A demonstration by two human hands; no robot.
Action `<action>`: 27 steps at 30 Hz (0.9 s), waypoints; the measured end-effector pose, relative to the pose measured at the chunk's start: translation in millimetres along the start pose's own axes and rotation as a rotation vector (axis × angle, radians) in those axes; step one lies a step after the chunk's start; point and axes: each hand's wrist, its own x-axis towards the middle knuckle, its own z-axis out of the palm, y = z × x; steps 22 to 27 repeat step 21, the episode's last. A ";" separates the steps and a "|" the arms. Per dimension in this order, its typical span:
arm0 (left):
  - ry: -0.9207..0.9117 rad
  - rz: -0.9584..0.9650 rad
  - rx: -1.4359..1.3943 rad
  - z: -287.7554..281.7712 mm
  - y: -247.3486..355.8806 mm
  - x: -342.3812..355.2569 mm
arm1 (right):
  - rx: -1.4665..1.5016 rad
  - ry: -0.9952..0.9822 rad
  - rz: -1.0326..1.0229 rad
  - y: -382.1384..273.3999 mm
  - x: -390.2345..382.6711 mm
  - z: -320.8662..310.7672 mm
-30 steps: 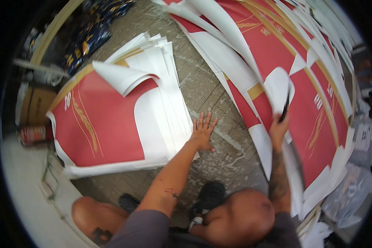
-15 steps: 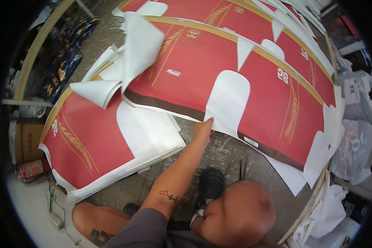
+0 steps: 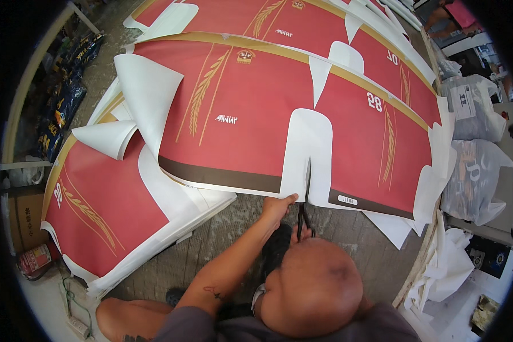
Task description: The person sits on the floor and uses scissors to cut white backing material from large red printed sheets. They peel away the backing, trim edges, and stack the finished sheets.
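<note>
A large printed sheet (image 3: 245, 125) with red panels, gold bands and dark lower strips spreads before me. My left hand (image 3: 279, 209) pinches its near white edge between thumb and fingers, just left of the rounded white gap. Right of that hand, my right hand (image 3: 303, 232) grips black-handled scissors (image 3: 302, 216), mostly hidden behind my bent knee (image 3: 319, 279). The scissors point away from me into the white gap, where a narrow dark slit runs upward from the edge. The sheet's left corner curls over, showing its white back.
Another stack of red printed sheets (image 3: 108, 211) lies at left, one corner curled. More sheets extend beyond. Plastic bags (image 3: 476, 176) and crumpled white paper (image 3: 439, 268) line the right side. A cardboard box (image 3: 25, 214) and a red canister (image 3: 35, 259) stand at left.
The scissors and my right hand have come up to the sheet's edge, and a slit now shows in the white gap. My left hand still pinches the edge. The view has shifted.
</note>
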 end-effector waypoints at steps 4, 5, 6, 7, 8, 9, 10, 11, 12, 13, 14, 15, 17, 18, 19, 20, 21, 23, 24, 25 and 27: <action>-0.044 0.098 -0.033 -4.8 2.8 -33.7 | 0.126 -0.168 -0.226 -83.1 98.6 26.6; -0.037 0.110 0.007 -5.6 5.5 -40.6 | 0.163 -0.200 -0.277 -105.2 118.8 34.6; -0.023 0.150 0.056 -7.1 4.9 -47.2 | 0.209 -0.214 -0.301 -123.3 133.2 42.1; -0.007 0.180 0.106 -9.9 4.3 -53.6 | 0.260 -0.203 -0.301 -139.8 144.6 51.2; -0.017 0.117 0.161 -14.1 1.9 -61.2 | 0.337 -0.141 -0.260 -157.4 154.5 57.3; -0.012 0.104 0.186 -17.7 -1.8 -69.1 | 0.417 -0.150 -0.271 -175.7 165.6 63.2; -0.008 0.089 0.211 -20.8 -8.5 -79.5 | 0.411 -0.160 -0.236 -195.5 177.0 66.4; -0.004 0.079 0.232 -24.1 -16.3 -89.0 | 0.406 -0.246 -0.251 -215.7 187.9 66.9; 0.008 0.060 0.249 -28.5 -24.0 -95.7 | 0.366 -0.230 -0.294 -236.1 199.7 67.1; -0.005 0.046 0.266 -32.7 -31.6 -98.4 | 0.319 -0.135 -0.297 -253.7 210.3 67.9; -0.021 0.035 0.281 -38.5 -40.0 -97.8 | 0.350 -0.152 -0.372 -272.3 220.3 66.7; -0.052 0.019 0.295 -43.9 -49.6 -96.0 | 0.375 -0.142 -0.431 -286.4 227.1 64.5; -0.148 -0.008 0.336 -56.3 -68.9 -81.4 | 0.049 0.051 -0.572 -301.2 230.7 54.2; -0.214 -0.022 0.369 -60.9 -79.5 -69.2 | -0.106 0.156 -0.645 -300.5 230.0 49.2; -0.302 -0.036 0.409 -67.0 -89.5 -54.0 | -0.219 0.234 -0.635 -300.0 229.1 44.6; -0.404 -0.047 0.457 -72.6 -101.0 -38.8 | -0.321 0.316 -0.635 -288.7 221.4 39.2; -0.500 -0.054 0.497 -79.8 -112.8 -22.9 | -0.351 0.368 -0.582 -288.2 225.6 42.6; -0.500 -0.054 0.497 -79.8 -112.8 -22.9 | -0.351 0.368 -0.582 -288.2 225.6 42.6; -0.500 -0.054 0.497 -79.8 -112.8 -22.9 | -0.351 0.368 -0.582 -288.2 225.6 42.6; -0.500 -0.054 0.497 -79.8 -112.8 -22.9 | -0.351 0.368 -0.582 -288.2 225.6 42.6; -0.500 -0.054 0.497 -79.8 -112.8 -22.9 | -0.351 0.368 -0.582 -288.2 225.6 42.6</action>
